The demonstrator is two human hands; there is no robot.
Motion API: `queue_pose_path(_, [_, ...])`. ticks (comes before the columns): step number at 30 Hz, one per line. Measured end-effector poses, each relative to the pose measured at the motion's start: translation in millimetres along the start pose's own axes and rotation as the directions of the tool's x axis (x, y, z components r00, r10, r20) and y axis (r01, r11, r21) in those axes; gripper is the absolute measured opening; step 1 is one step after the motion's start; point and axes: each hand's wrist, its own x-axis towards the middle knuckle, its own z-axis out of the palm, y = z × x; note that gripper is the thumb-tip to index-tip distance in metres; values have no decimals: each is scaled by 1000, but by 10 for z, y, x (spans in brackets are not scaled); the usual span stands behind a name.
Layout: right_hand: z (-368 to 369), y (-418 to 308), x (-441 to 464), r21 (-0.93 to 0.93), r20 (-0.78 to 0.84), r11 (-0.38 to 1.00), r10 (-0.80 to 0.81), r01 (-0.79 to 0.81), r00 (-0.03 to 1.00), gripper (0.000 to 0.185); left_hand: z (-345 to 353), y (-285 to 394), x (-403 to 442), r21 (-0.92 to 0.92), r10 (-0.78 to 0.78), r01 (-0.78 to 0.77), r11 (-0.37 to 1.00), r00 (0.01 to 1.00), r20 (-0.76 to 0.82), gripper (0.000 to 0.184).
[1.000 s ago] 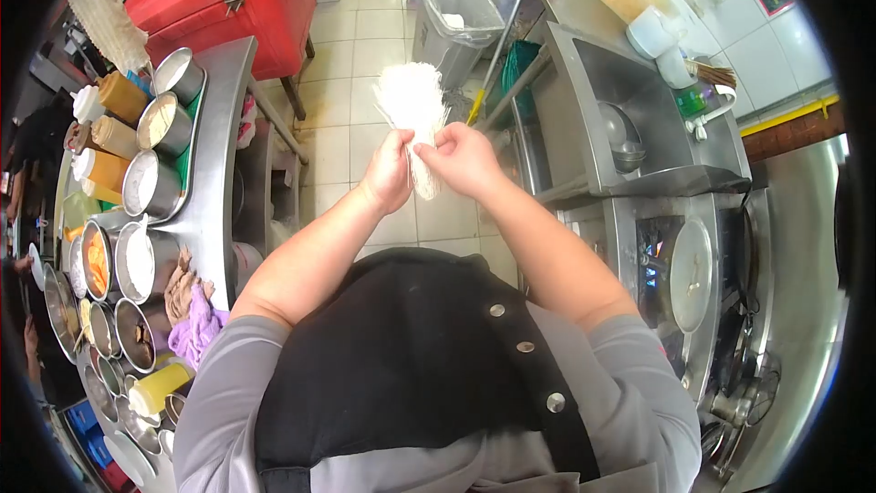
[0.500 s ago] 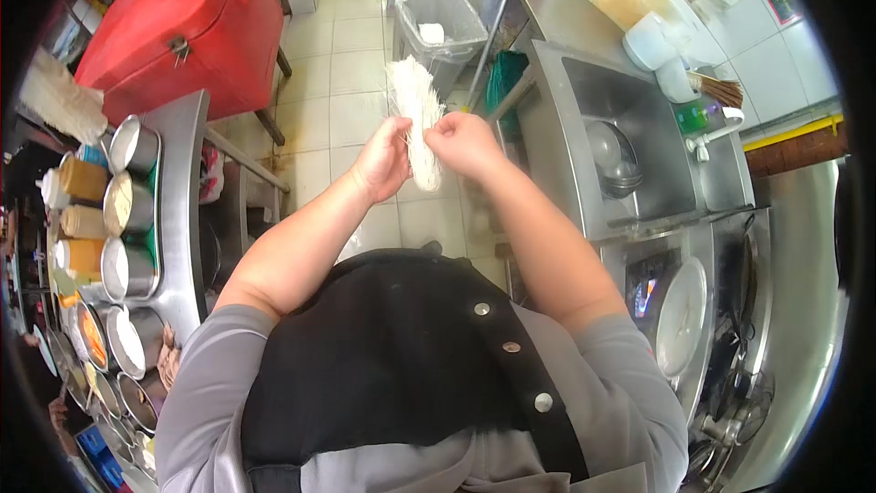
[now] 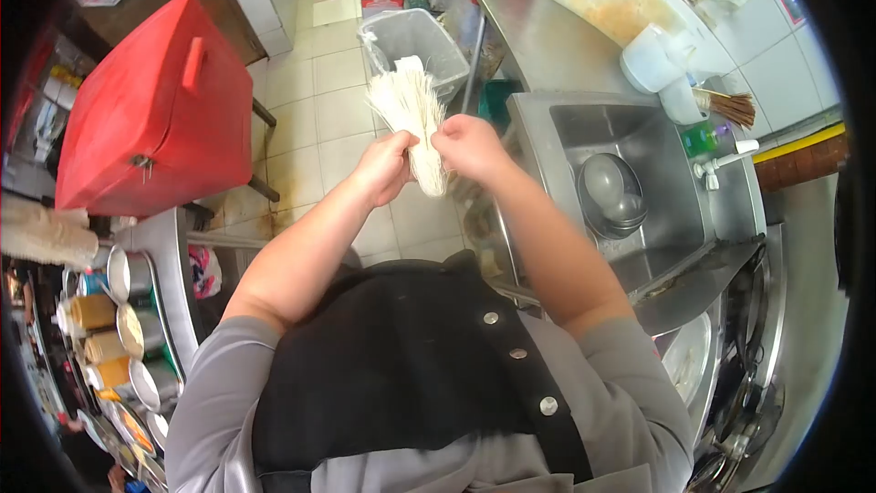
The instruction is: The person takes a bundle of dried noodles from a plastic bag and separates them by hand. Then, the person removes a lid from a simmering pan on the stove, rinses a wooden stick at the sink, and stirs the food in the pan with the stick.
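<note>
A bundle of dried rice noodles (image 3: 406,99), pale and thin-stranded, is held up in front of me over the tiled floor. Its far end fans out loosely, while the near end is folded and rounded. My left hand (image 3: 387,164) wraps around the bundle's left side with the thumb on top. On the opposite side, my right hand (image 3: 470,148) pinches the strands near the middle. The fingertips under the bundle are hidden.
Beyond the noodles stands a clear plastic bin (image 3: 415,36). A red cooler box (image 3: 155,110) on legs is at left, above a counter with metal pots (image 3: 153,382). At right, a steel sink (image 3: 657,173) holds bowls (image 3: 610,192) beside a white tap (image 3: 725,160).
My view has shifted, turning toward the sink side. The noodle bundle's far end now spreads wider and leans left. Both hands keep their grip on it.
</note>
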Motion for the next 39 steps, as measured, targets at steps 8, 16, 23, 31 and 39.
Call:
queue_pose_path(8, [25,-295,754,-309,-234,951,-57,-18,971,41,-221,620,1028,66,-38,28,997,986,165,39])
queue_pose_path(16, [-80,-535,1446,-157,-451,978,50,-134,891,38,-326,1231,1904,-44,-213,254,966,883,419,37])
queue_pose_path(23, [-491,-584,1806,-269,-561,922,86,-280,823,32,-146,1311,2555,114,-224,194,974,873,434,33])
queue_pose_path(31, [-906,-535,2487,-268,-480,963,-116,-20,870,33,68,1741,2971,202,-232,167,965,904,358,37])
queue_pose_path(39, [-1045,-664,3098,-180,-473,981,-152,74,868,41,-36,2038,3352,114,-261,235,965,871,416,44])
